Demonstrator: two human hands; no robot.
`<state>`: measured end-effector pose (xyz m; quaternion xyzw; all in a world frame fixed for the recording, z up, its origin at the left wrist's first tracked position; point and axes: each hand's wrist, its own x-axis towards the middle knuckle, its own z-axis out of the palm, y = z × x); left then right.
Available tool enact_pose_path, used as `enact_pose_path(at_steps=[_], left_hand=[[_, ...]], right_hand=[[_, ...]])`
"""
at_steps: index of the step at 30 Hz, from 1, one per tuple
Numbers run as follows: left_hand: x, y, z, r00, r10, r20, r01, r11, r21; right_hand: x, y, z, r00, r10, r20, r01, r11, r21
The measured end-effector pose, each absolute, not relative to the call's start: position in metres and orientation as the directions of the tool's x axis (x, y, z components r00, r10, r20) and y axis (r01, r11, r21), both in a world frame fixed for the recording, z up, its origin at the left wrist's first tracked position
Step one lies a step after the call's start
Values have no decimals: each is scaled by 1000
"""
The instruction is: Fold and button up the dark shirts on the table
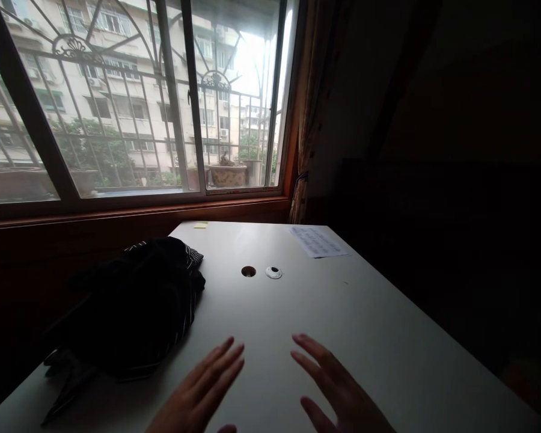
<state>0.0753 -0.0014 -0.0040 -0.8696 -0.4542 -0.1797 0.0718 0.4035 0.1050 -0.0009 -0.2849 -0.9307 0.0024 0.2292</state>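
Observation:
My left hand [198, 388] is over the near part of a white table [261, 313], its fingers stretched out and nothing in them. Across from it, my right hand [333, 385] also has its fingers extended and apart, holding nothing. A gap of bare tabletop lies between the two. To the left of my left hand, a heap of black cloth with thin white stripes [135, 307] lies crumpled, partly over the table's left side. Whether my hands touch the surface I cannot tell.
Beyond my hands, the tabletop has a round cable hole [248, 272] with a white ring-shaped cover [273, 272] beside it. Printed paper [319, 242] lies at the far right corner, a yellow sticky note [201, 225] at the far left. A barred window [139, 102] and a curtain [305, 120] stand behind.

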Motion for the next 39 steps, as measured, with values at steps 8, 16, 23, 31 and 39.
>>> enact_pose_path(at_steps=[8,16,23,31,39], left_hand=[[72,74,-11,534,834,138,831,-548,95],[76,105,-32,574,818,38,808,-573,137],[76,98,-31,536,844,7,838,-533,115],[77,99,-32,528,849,-10,845,-524,102],[77,99,-31,532,846,-1,843,-530,89]], right_hand=[[366,152,-10,-794,603,79,569,782,-254],[331,166,-22,-831,556,-24,538,792,-288],[331,168,-21,-890,455,-43,444,838,-318],[329,168,-22,-890,451,-61,448,846,-288],[329,169,-29,-894,448,-27,440,862,-254]])
